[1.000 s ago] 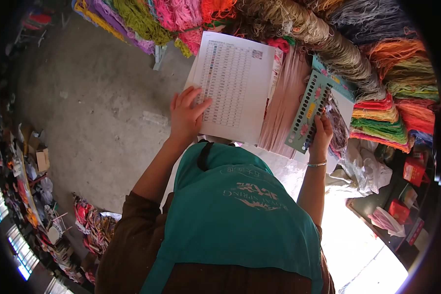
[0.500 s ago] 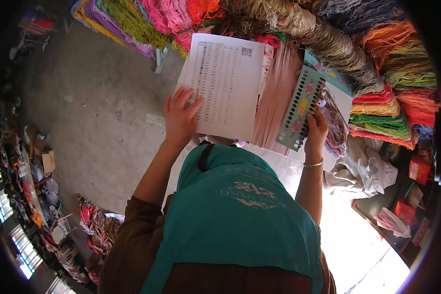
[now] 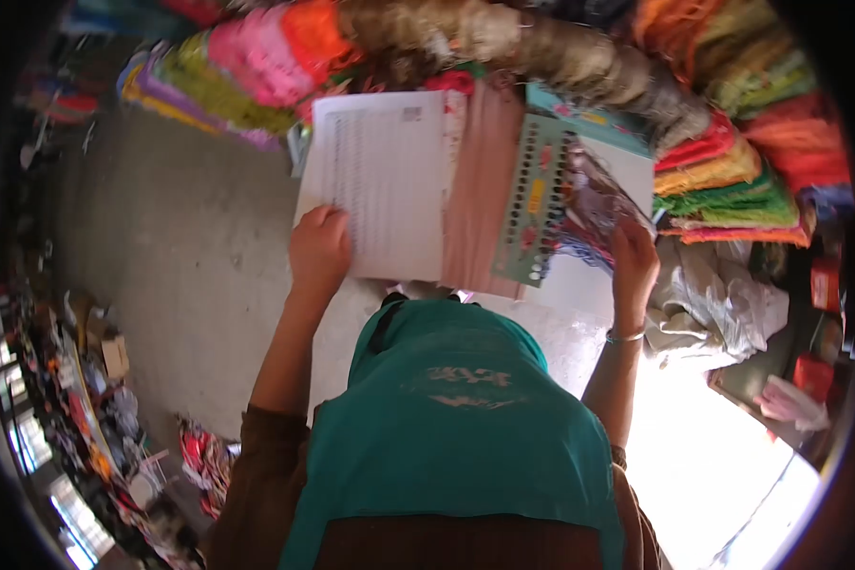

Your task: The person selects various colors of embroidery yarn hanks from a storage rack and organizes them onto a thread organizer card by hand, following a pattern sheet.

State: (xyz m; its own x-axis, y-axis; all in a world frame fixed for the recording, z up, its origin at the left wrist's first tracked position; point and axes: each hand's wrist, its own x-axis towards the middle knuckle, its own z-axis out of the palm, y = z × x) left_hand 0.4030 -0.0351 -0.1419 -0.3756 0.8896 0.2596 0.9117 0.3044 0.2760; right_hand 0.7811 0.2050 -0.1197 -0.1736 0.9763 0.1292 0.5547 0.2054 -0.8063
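Note:
My left hand [image 3: 320, 249] has its fingers curled at the lower left edge of a printed chart sheet [image 3: 394, 180]. Pale pink threads [image 3: 484, 190] run beside the sheet. To their right lies a green card with a row of dark holes [image 3: 534, 204], and bundles of grey-brown and blue threads [image 3: 598, 195] come off its right side. My right hand [image 3: 635, 256] is at the right ends of these threads, fingers bent together at the white board's edge. What the fingers of each hand grip is blurred.
Colourful yarn skeins [image 3: 266, 57] hang along the far side, with a thick brown yarn roll [image 3: 541, 47] among them. Folded yarn stacks [image 3: 731, 190] lie at the right, above a crumpled plastic bag [image 3: 712, 304]. Concrete floor [image 3: 180, 247] shows at the left.
My right hand has moved right, off the green card to the thread ends. My left hand has curled its fingers and shifted to the sheet's edge. The view has shifted too.

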